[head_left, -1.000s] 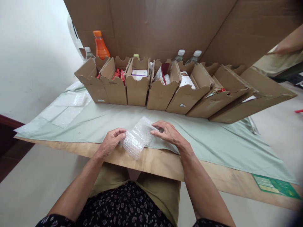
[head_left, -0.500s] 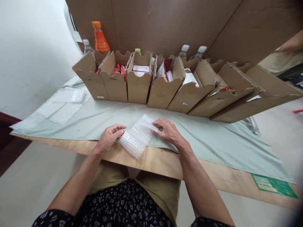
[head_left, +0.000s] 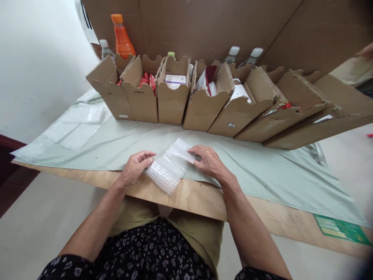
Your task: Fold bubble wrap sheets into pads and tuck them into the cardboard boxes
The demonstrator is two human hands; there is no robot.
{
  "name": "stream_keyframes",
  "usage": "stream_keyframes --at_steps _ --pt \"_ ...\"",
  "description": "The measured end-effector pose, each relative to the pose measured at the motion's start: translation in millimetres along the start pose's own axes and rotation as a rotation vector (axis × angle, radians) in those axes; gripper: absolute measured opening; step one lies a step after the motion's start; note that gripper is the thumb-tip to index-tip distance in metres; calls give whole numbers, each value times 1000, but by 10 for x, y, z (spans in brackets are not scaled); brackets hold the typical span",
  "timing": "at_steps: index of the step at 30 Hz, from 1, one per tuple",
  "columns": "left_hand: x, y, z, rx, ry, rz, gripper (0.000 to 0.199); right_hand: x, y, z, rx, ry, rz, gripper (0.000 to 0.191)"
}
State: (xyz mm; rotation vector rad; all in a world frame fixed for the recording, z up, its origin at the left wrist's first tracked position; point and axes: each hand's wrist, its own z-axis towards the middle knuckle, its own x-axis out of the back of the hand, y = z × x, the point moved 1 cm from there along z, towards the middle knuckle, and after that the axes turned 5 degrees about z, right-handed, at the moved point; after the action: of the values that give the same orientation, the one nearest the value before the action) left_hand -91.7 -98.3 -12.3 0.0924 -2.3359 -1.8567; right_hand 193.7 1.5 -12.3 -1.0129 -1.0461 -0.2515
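A clear piece of bubble wrap (head_left: 167, 171) lies at the front of the table, partly on the cloth and partly over the bare wooden edge. Its upper part looks folded or twisted. My left hand (head_left: 136, 165) pinches its left corner between thumb and fingers. On the other side, my right hand (head_left: 208, 161) is closed on the upper right edge, fingers curled and thumb below. Whether anything lies inside the wrap cannot be made out.
Several open cardboard boxes (head_left: 171, 105) stand in a row behind, holding packets and cartons. More bubble wrap sheets (head_left: 77, 134) lie at the left. Bottles, one an orange bottle (head_left: 124, 41), stand behind the boxes. A green card (head_left: 340, 228) sits at the right front edge. Another person's arm (head_left: 365, 51) shows far right.
The view has shifted slightly, so the boxes appear a little higher. Both hands keep their hold on the bubble wrap, whose upper right flap has moved slightly.
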Motion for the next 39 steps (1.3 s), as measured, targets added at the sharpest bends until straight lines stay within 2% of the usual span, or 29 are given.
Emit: stream_keyframes --at_steps 5,17,27,39 --pt "8 5 -12 -5 5 -3 47 -10 -6 15 -4 9 -5 39" --pt "-11 -20 -55 -51 24 40 42 -16 45 37 18 17 32 31" --pt "-33 -22 -97 -90 37 95 36 -33 48 33 1 29 42 34" --pt "-47 -44 -83 -91 33 96 38 -29 24 32 -16 64 66 36"
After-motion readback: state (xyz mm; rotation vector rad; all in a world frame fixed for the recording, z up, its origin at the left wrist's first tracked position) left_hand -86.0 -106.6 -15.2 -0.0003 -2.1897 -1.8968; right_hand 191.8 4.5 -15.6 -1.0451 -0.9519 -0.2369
